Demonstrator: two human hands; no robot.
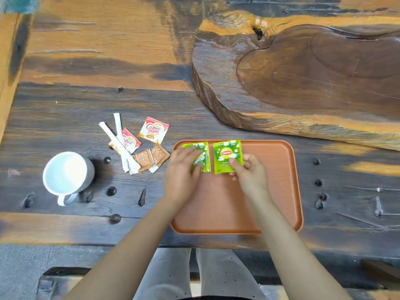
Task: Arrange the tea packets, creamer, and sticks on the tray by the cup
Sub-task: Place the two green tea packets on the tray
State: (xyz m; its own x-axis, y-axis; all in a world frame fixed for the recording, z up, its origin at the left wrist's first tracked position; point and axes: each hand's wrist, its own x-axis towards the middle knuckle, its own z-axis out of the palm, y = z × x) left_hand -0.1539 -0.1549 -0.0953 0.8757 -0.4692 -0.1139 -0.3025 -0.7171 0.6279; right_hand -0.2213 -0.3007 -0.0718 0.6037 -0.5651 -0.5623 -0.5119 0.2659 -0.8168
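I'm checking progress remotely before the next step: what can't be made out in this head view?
- Left tea packet: its print is mostly covered by the left hand.
- Right tea packet: the small text is too small to read; the right hand hides its lower corner.
- Second creamer packet: partly under the white sticks.
- Cup: the inside is glared white.

This looks like a tea room or a home tea corner. The rustic dark plank table [65,118] has worn orange grain and heavy iron nail heads. At two o'clock lies a thick carved slab of natural-edge wood [303,83], hollowed like a tea-serving board. At nine o'clock stands a white ceramic mug [67,174]. Grey stone floor [21,267] shows at seven o'clock.
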